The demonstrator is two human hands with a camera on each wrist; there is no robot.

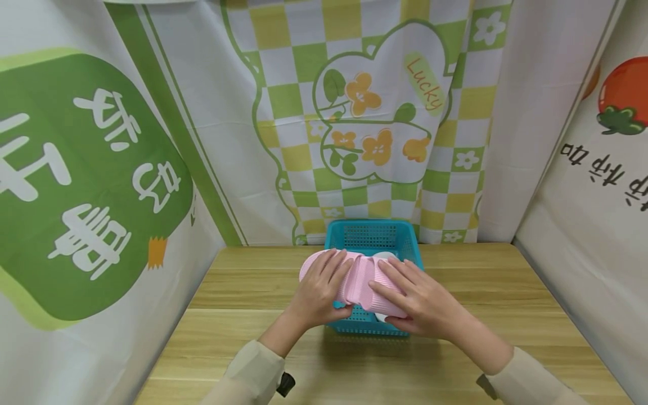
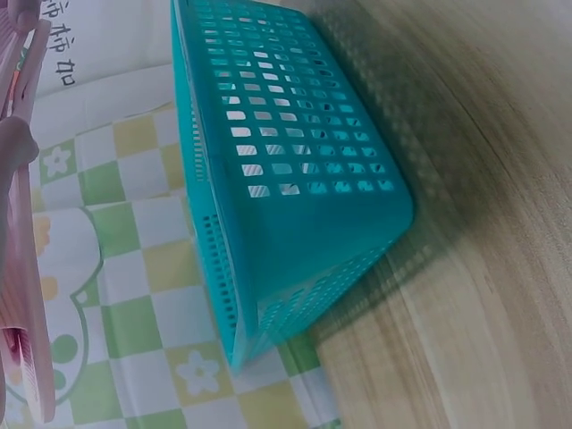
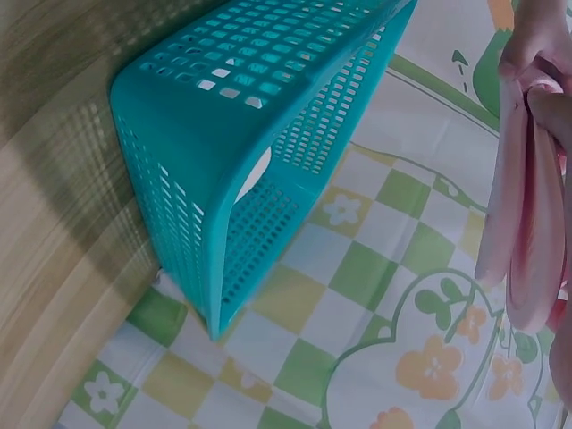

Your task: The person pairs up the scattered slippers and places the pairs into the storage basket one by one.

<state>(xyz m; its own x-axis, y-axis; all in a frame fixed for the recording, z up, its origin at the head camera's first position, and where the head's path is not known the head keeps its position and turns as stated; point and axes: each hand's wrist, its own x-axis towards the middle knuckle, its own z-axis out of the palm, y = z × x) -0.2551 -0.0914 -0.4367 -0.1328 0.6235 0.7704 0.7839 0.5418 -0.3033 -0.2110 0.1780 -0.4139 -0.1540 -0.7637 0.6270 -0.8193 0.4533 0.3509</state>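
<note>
Over the blue-green basket [image 1: 372, 326], both hands hold a pair of pink ribbed slippers [image 1: 360, 281], laid together. My left hand [image 1: 320, 289] grips the left part, fingers across the top and thumb at the lower edge. On the right part, my right hand [image 1: 417, 295] spreads its fingers over the ribbed surface with the thumb underneath. Seen edge-on in the right wrist view, the slippers [image 3: 527, 214] show as pink layers pressed close. A white rounded thing [image 3: 254, 174] lies inside the basket, mostly hidden by the slippers and right hand in the head view.
The basket stands on a wood-grain table [image 1: 243, 326] near its back edge. Behind it hangs a green, yellow and white checked cloth [image 1: 304, 112]. Printed cloth walls [image 1: 91, 169] close off the left and right sides.
</note>
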